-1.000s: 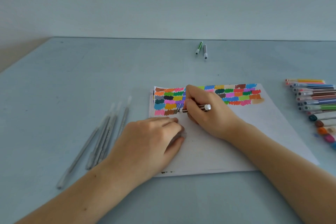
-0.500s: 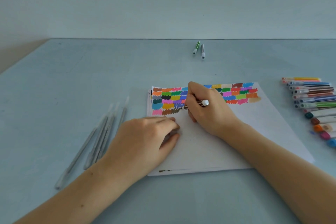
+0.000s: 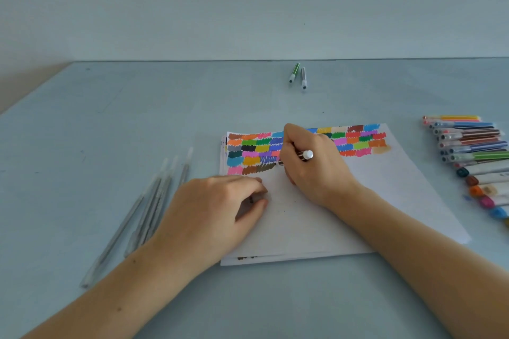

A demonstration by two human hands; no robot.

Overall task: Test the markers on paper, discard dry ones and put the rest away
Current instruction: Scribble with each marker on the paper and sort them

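A white paper stack (image 3: 344,217) lies in front of me, its top band filled with rows of coloured scribble patches. My right hand (image 3: 314,165) grips a brown marker (image 3: 304,155) with a white end, its tip on the paper at the end of a brown patch in the lowest row. My left hand (image 3: 220,209) rests on the paper's left part with fingers curled around a small clear cap, barely visible. A row of capped coloured markers (image 3: 473,151) lies at the right edge.
Several grey-clear pens (image 3: 148,209) lie side by side left of the paper. A green marker (image 3: 294,72) and a grey marker (image 3: 303,77) lie apart at the far middle of the light blue table (image 3: 110,124), near the wall.
The brown patch in the lowest row has grown to the right as my right hand scribbles. My left hand has stayed in place on the paper.
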